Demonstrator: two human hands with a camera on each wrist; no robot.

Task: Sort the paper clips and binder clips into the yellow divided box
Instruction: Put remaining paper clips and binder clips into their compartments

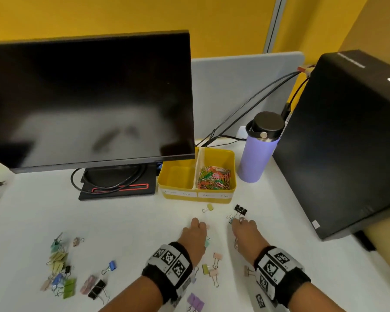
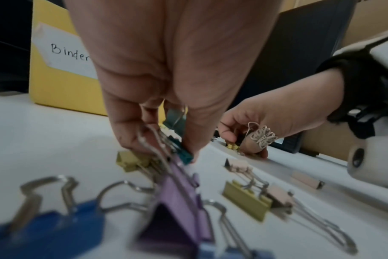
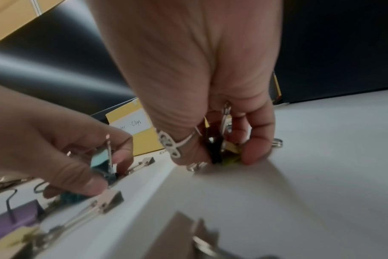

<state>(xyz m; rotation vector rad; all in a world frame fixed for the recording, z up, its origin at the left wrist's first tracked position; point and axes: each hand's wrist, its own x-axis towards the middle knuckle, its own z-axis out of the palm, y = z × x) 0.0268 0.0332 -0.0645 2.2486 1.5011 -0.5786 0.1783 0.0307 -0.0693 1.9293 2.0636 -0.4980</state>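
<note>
Both hands are bunched down on the desk, fingers curled round binder clips: the left hand point(image 2: 166, 98) pinches a teal binder clip point(image 2: 185, 156) between thumb and fingertips with wire handles of others gathered in the palm, and the right hand point(image 3: 210, 98) clamps a black binder clip point(image 3: 215, 149) and something yellow-green against the white desk point(image 1: 133, 221). Collecting several per hand looks meant to save trips to the yellow divided box point(image 1: 180, 190), which stands just beyond the hands, under the monitor point(image 1: 88, 97). Its right compartment holds coloured paper clips point(image 1: 214, 177); the left one, labelled "Binder", looks empty. The teal clip hangs body-down, its handles rising into the palm, long axis near upright. The loose clips lie flat: a purple binder clip point(image 2: 179, 201) with its handles trailing toward the wrist, a black binder clip on the desk point(image 1: 240, 209) just ahead of the right fingers.
</note>
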